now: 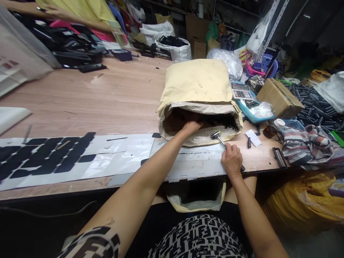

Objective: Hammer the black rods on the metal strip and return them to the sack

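My left hand [191,126] reaches into the open mouth of a yellow woven sack [197,86] lying on its side on the wooden table [113,96]; its fingers are hidden among dark parts inside. My right hand [231,160] is closed round the handle of a small hammer [218,137], whose metal head rests just in front of the sack's mouth. Both hands are over a long white sheet [120,157] with black flat pieces [45,154] laid on it at the left.
A calculator [242,91], a blue tray [255,113], a cardboard box [279,97] and a striped cloth [309,143] lie to the right. Black parts [72,46] pile at the far left, where another person's arm [67,16] reaches. A second sack [196,195] sits under the table edge.
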Demonstrator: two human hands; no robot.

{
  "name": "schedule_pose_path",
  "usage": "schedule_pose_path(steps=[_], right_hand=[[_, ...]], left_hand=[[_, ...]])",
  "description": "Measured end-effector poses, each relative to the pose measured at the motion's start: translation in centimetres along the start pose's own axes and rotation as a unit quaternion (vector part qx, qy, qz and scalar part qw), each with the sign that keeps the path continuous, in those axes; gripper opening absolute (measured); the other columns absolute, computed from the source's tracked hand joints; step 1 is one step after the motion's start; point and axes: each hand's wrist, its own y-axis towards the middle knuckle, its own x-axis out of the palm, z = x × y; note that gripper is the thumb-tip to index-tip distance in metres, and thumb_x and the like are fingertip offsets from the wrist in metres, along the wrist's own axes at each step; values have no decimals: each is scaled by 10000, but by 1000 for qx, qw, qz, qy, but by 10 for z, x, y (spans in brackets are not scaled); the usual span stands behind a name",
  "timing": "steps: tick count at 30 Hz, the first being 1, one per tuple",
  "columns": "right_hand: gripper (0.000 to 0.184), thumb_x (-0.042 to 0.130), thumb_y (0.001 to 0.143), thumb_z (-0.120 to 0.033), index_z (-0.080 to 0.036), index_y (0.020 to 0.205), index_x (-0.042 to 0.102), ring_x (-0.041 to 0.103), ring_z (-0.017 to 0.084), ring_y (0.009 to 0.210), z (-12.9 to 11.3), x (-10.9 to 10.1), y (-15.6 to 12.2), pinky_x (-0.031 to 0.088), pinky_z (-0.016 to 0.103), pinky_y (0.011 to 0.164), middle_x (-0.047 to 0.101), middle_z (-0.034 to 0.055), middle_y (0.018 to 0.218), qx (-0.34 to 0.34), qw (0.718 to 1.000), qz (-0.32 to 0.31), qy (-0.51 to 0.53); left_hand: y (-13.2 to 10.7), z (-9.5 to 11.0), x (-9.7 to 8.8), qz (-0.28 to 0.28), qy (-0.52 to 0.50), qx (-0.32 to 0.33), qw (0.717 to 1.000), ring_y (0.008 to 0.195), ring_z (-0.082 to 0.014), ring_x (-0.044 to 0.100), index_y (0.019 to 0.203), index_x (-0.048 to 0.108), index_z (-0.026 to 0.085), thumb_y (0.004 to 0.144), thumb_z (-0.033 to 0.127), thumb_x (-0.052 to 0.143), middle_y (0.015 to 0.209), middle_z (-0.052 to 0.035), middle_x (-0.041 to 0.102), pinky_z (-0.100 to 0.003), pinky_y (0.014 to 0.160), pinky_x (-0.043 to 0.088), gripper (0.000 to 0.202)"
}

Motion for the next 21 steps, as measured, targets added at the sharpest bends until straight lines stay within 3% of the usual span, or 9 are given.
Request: schedule_pose_path(steps=[2, 4, 6, 9, 13, 16, 21], right_hand=[[308, 515, 938, -215, -231, 1229, 611, 465, 233, 898, 0, 1, 0, 336, 319, 710, 562, 69, 979, 2, 1000, 0, 2], [310, 508, 940, -212, -227, 1233, 609, 464, 232, 898, 0, 2, -1, 334, 316, 710, 558, 71, 979, 2, 1000, -1, 3], [307, 508, 942, -212, -224, 1231, 611, 466, 233, 904, 0, 1, -1, 335, 317, 714, 559, 71, 977, 1, 1000, -3, 0], [297, 501, 954, -216, -232, 1227, 617, 473, 229, 910, 0, 1, -1, 340, 317, 723, 567, 67, 985, 5, 1000, -2, -3], [292, 498, 965, -219, -238, 1226, 625, 489, 215, 907, 1, -1, 1, 355, 303, 734, 578, 65, 996, 9, 1000, -8, 5], [308, 496, 959, -206, -233, 1231, 639, 525, 204, 910, 4, -4, 2, 391, 289, 754, 606, 62, 996, 14, 999, -25, 40], [356, 442, 960, -216, -212, 1254, 642, 621, 198, 1028, 9, -19, -6, 485, 300, 877, 687, 72, 1133, 36, 970, -16, 239]], left_hand=[[-27, 3, -16, -4, 43, 11, 999, 809, -258, 630, 949, 709, 157, 787, 330, 704, 826, -80, 686, -338, 730, 457, 237], [-58, 5, -26, -22, 37, 113, 993, 817, -222, 626, 960, 717, 177, 792, 319, 697, 872, -53, 690, -313, 741, 456, 220], [-87, 2, -26, -54, 21, 190, 980, 856, -202, 617, 974, 723, 199, 802, 314, 695, 910, -34, 684, -301, 762, 453, 209], [-114, -11, -12, -87, 17, 188, 978, 864, -201, 601, 952, 742, 210, 815, 325, 702, 878, -30, 654, -310, 769, 450, 184], [-120, -29, 8, -77, -1, 167, 983, 870, -208, 591, 944, 766, 216, 802, 342, 741, 813, -25, 610, -318, 783, 453, 191], [-118, -33, 12, -66, -15, 172, 983, 873, -207, 596, 938, 761, 207, 787, 324, 758, 823, -27, 621, -322, 790, 456, 191], [-119, -28, 7, -57, -56, 166, 983, 879, -210, 617, 877, 724, 197, 756, 284, 758, 872, -33, 666, -337, 830, 470, 152]])
